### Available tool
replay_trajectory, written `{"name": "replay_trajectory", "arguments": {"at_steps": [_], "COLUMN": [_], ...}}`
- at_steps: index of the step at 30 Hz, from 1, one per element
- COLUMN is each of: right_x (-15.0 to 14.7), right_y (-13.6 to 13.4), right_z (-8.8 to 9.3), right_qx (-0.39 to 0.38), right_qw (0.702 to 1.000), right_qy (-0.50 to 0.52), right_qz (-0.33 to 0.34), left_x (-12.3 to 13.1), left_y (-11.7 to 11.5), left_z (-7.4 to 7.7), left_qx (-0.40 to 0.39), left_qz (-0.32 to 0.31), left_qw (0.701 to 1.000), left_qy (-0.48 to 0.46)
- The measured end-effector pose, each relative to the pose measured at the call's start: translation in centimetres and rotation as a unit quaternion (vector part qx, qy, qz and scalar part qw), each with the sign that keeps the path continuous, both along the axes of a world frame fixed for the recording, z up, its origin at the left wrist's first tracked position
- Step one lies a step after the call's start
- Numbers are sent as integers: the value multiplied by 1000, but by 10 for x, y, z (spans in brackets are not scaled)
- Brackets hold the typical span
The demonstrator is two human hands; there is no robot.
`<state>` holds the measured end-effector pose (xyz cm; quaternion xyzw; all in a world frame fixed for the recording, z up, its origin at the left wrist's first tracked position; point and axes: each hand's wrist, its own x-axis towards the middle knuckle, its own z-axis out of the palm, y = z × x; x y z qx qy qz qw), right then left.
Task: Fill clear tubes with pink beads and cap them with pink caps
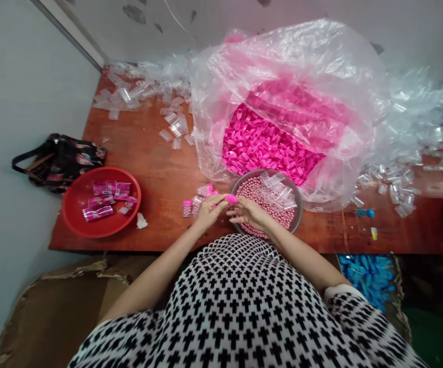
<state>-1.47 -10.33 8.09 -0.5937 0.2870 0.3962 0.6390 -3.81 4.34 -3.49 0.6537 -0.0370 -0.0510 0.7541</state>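
My left hand (208, 209) and my right hand (249, 213) meet at the near edge of a wooden table (152, 168), fingers pinched together on a small pink cap (231, 199). My right hand hovers over a metal bowl (298, 197) filled with small pink balls and a few clear plastic tubes. Just left of my left hand lie a few filled tubes with pink caps (196, 202). Behind the bowl, a big clear plastic bag (283, 76) lies open, holding a heap of pink caps (260, 145).
A red bowl (75, 214) with pink packets sits at the table's left end, a dark handbag (62, 158) behind it. Clear empty tubes (145, 97) litter the back and right. A blue piece (365, 212) lies right; blue pieces (367, 276) fill a box below. Cardboard (56, 306) lies lower left.
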Motion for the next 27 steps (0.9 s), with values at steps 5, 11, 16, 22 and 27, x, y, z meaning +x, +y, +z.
{"name": "replay_trajectory", "arguments": {"at_steps": [5, 11, 16, 22, 27], "right_x": [0, -2, 7, 24, 39], "right_y": [-16, -62, -98, -115, -125], "right_z": [-2, 9, 23, 27, 16], "right_qx": [-80, -246, -338, -517, -604], "right_qw": [996, 956, 918, 758, 625], "right_qy": [-30, -141, -205, -362, -361], "right_qz": [13, 75, 46, 164, 338], "left_x": [6, 54, 103, 121, 112], "left_y": [25, -41, -112, -151, -139], "left_z": [-32, 1, 33, 34, 36], "left_qx": [108, 100, 192, 157, 109], "left_qz": [48, -47, -88, -80, -45], "left_qw": [993, 989, 977, 983, 992], "left_qy": [-6, -98, 1, 61, 37]}}
